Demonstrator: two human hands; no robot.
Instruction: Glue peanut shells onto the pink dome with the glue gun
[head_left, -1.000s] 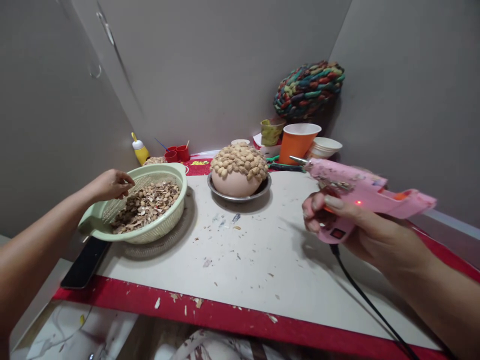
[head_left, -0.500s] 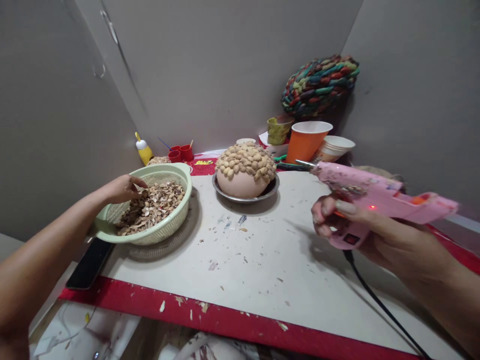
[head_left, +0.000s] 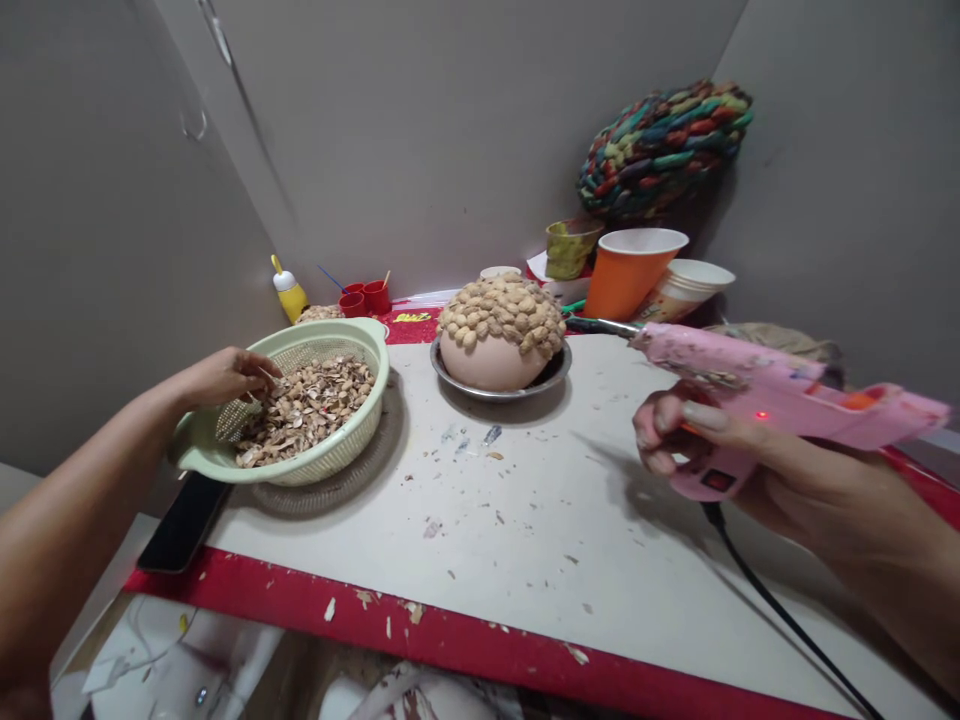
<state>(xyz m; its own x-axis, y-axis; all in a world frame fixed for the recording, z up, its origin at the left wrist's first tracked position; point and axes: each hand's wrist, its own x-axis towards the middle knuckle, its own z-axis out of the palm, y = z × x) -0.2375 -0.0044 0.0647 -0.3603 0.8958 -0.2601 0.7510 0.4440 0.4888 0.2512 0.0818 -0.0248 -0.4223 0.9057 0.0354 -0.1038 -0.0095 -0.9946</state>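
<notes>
My right hand (head_left: 720, 425) is wrapped around the handle of a pink glue gun (head_left: 757, 385), lifted above the right of the table, its nozzle pointing left and a red light glowing. My left hand (head_left: 236, 377) reaches over the rim of a pale green plastic colander (head_left: 371, 400), fingers curled in at the heap of nut shells (head_left: 315, 405); what they pinch is hidden. Between the hands, at the back, a round pinkish form (head_left: 487, 362) sits in a shallow metal bowl (head_left: 510, 393). Nut shells (head_left: 499, 315) cover its upper part; its lower side is bare.
Behind stand an orange paper cup (head_left: 634, 275), stacked paper cups (head_left: 686, 290), small red pots (head_left: 375, 297) and a yellow bottle (head_left: 289, 292). A multicoloured shell-like piece (head_left: 664, 150) leans at the wall. A phone (head_left: 182, 525) lies under the colander's left side. A black cord (head_left: 780, 610) trails rightward.
The view has shifted slightly, so most things sit a little farther right. My left hand has drawn slightly back toward the colander's left side, fingers more curled. The glue gun stays held.
</notes>
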